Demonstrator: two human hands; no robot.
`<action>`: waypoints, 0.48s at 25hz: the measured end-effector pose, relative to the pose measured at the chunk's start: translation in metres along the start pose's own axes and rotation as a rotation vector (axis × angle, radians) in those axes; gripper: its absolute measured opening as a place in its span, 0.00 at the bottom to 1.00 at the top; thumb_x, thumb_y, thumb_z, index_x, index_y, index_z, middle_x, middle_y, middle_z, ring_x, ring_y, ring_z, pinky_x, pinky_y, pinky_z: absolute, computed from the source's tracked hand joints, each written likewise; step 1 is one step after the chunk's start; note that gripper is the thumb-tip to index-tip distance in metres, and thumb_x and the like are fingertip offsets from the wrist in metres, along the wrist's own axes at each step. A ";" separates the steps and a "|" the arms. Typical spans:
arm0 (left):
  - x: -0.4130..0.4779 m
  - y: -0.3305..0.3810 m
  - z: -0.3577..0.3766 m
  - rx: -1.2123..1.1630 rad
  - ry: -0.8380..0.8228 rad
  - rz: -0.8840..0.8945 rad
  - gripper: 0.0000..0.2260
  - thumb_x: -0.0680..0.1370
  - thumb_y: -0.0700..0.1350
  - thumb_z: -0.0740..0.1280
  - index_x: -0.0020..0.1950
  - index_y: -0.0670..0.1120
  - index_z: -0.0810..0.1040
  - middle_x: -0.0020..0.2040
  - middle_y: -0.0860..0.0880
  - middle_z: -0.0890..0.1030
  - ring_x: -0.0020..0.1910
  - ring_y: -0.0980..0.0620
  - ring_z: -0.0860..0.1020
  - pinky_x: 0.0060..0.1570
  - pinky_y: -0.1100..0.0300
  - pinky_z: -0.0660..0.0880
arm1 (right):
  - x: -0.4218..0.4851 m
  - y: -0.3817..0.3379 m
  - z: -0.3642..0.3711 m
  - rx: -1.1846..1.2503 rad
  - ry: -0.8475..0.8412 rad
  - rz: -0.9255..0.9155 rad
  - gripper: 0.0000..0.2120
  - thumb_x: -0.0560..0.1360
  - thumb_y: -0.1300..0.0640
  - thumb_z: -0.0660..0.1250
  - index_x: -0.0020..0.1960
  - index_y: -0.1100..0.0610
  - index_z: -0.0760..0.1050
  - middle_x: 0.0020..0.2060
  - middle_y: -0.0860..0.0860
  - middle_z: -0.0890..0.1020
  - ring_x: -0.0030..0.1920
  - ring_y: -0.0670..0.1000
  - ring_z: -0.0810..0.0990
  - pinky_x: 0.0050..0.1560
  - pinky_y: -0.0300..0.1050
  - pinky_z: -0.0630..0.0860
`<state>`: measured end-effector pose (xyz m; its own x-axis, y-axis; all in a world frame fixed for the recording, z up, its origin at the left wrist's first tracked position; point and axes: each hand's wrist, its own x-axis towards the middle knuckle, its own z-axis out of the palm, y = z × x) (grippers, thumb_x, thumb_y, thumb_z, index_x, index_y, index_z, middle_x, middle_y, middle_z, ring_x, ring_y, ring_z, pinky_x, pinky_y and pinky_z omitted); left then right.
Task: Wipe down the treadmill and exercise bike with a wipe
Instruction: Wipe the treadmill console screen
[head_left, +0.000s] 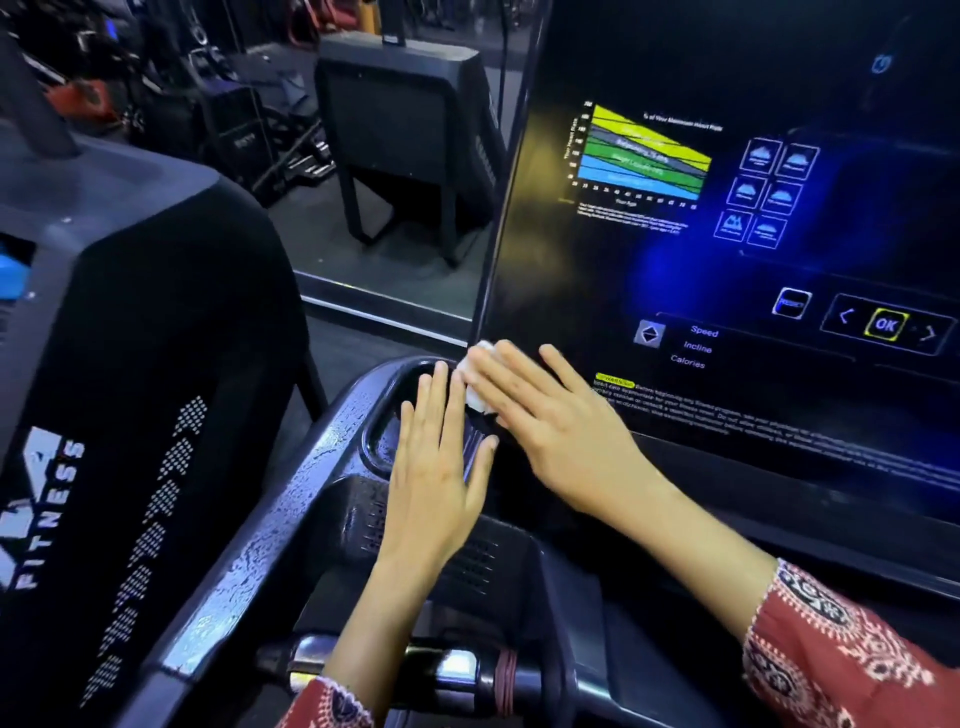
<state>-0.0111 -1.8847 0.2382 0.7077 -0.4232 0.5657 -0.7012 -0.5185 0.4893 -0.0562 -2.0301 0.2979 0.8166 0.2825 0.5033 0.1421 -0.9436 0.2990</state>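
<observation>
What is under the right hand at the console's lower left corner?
A white wipe, pressed flat by the right hand against the treadmill console. Only its left edge shows beyond the fingers; the rest is covered by the hand.

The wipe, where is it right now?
In the head view, the wipe lies under the right hand at the lower-left corner of the console screen.

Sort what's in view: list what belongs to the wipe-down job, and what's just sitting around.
Belongs to the job:
- white wipe, pressed under the right hand
- left hand, flat on the console tray
- treadmill panel, lit

Just sitting around:
- black machine lettered FITNESS, untouched
- dark machine behind
- blue object at far left
</observation>
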 end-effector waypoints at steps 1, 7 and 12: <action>0.000 0.000 0.000 -0.009 0.001 0.009 0.29 0.81 0.52 0.56 0.77 0.40 0.51 0.78 0.46 0.53 0.77 0.50 0.50 0.75 0.57 0.45 | 0.007 0.002 0.000 -0.019 -0.011 -0.055 0.27 0.75 0.61 0.64 0.74 0.58 0.65 0.74 0.53 0.65 0.74 0.54 0.61 0.75 0.49 0.46; 0.017 0.015 0.005 0.006 0.049 0.132 0.28 0.80 0.47 0.59 0.76 0.38 0.55 0.77 0.41 0.52 0.77 0.46 0.48 0.75 0.55 0.45 | 0.006 0.056 -0.032 -0.087 0.223 0.353 0.23 0.81 0.61 0.56 0.75 0.58 0.61 0.74 0.54 0.63 0.75 0.57 0.59 0.75 0.52 0.45; 0.036 0.040 0.016 0.009 0.028 0.343 0.26 0.78 0.44 0.60 0.75 0.39 0.60 0.76 0.43 0.56 0.77 0.49 0.49 0.75 0.55 0.46 | -0.084 0.066 -0.033 -0.148 0.022 0.091 0.22 0.81 0.57 0.55 0.75 0.55 0.59 0.73 0.51 0.63 0.73 0.53 0.62 0.74 0.51 0.49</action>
<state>-0.0117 -1.9326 0.2675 0.4279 -0.5535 0.7145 -0.8971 -0.3564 0.2612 -0.1340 -2.1104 0.3019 0.8098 0.2020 0.5508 -0.0174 -0.9302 0.3668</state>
